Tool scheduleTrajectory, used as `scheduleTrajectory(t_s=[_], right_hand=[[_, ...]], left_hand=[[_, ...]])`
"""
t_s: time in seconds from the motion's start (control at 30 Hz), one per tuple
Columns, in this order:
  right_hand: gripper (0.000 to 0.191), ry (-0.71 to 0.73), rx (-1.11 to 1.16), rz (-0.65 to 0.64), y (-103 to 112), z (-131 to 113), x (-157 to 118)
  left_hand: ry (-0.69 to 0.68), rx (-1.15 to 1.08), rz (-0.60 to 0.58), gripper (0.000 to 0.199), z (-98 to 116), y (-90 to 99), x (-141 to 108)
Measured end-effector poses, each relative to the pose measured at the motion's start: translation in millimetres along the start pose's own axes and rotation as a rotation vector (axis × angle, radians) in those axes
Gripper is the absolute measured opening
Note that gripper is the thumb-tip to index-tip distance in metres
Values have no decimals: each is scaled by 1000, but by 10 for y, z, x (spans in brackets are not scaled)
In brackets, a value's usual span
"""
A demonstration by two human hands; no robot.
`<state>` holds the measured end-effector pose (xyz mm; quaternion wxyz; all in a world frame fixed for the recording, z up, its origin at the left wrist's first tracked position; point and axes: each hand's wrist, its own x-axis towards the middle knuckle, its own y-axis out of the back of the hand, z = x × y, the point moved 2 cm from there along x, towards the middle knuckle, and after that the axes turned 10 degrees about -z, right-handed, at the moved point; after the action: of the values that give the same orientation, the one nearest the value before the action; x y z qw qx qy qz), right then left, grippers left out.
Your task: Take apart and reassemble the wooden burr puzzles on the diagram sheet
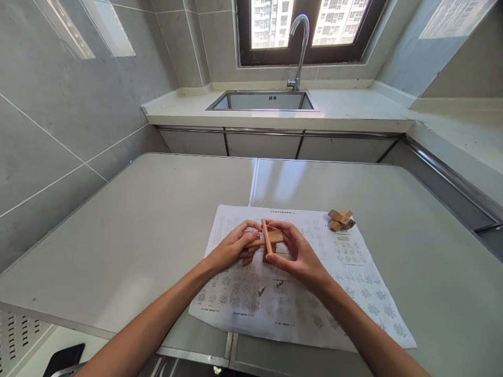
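Several wooden puzzle pieces are crossed together between my two hands, above a printed sheet. My left hand pinches the left end of a piece that lies sideways. With thumb and fingers, my right hand grips a slim wooden stick that stands across the others. A darker block end shows below the crossing; the fingers hide part of the joint. The instruction sheet lies flat under both hands, printed with small line drawings and two dark tick marks.
An assembled wooden burr puzzle rests on the sheet's upper right corner. The folding table has a seam down its middle. Beyond it are a counter with a sink and a faucet. A black object sits at the lower left.
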<state>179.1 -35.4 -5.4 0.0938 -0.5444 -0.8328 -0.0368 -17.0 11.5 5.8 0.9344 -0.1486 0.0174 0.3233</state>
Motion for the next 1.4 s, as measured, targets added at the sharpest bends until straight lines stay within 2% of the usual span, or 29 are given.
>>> scheduleTrajectory(t_s=[0.27,0.4,0.5,0.63,0.73,0.83,1.07,1.4], right_hand=[[60,-8,-12,-17,4,-11,1],[68,-13,-43,-14,9,-21,4],[77,-33,-143,8,14,-3,6],[87,-25,-229,75,29,18,14],[85,-37,-305,79,59,17,20],[85,-46,-484,40,94,14,15],[97,46,-760,-110,73,87,-3],[79,22,-822,-20,116,76,18]], left_hand=[[0,-5,19,30,9,-14,-3],[-15,-12,50,33,-17,7,5],[-46,-23,134,35,-20,29,22],[-108,-5,301,39,18,56,41],[-152,40,422,41,40,88,43],[-173,96,492,43,26,131,45],[-158,211,474,43,0,155,53],[-124,268,458,42,22,119,45]])
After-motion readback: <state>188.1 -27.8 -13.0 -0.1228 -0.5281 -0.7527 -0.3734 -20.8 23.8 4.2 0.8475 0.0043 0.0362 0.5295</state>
